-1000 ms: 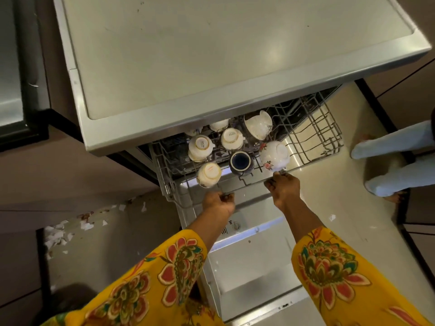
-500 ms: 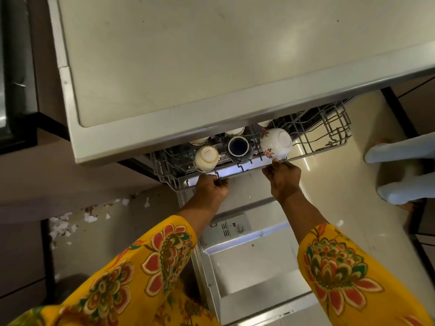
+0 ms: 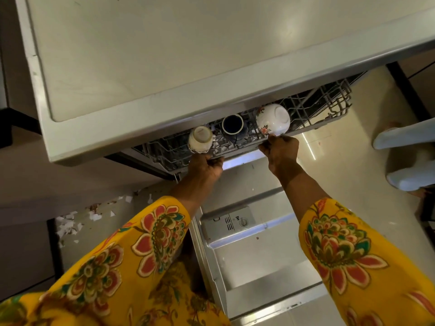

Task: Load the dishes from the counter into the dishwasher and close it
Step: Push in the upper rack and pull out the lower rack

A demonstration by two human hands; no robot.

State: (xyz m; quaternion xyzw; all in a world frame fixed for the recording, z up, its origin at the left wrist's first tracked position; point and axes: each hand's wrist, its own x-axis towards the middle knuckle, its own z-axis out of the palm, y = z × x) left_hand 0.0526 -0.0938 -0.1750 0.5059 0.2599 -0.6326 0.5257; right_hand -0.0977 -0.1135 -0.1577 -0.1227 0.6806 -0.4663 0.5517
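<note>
The head view looks down past a pale grey counter (image 3: 164, 55) whose front edge overhangs an open dishwasher. One grey wire upper rack (image 3: 313, 109) shows from under that edge, only its front strip in sight. Three dishes are visible in it, all close to the rack's front rail: one cream cup lying tilted (image 3: 200, 139) at the left, one dark blue cup with a white rim (image 3: 233, 125) in the middle, and one upturned white bowl with a floral print (image 3: 273, 120) at the right.

Two hands grip the rack's front rail, fingers curled over it. The left hand (image 3: 206, 167) holds the rail just below the cream cup, almost touching it. The right hand (image 3: 281, 150) holds the rail just below the floral bowl, its fingertips right at the bowl's rim. The blue cup sits between the two hands, farther back.

Below the arms, in two yellow floral sleeves (image 3: 153, 234), the one open steel dishwasher door (image 3: 259, 255) lies flat with its detergent compartment (image 3: 231, 222). White paper scraps (image 3: 70, 224) litter the floor at the left.
</note>
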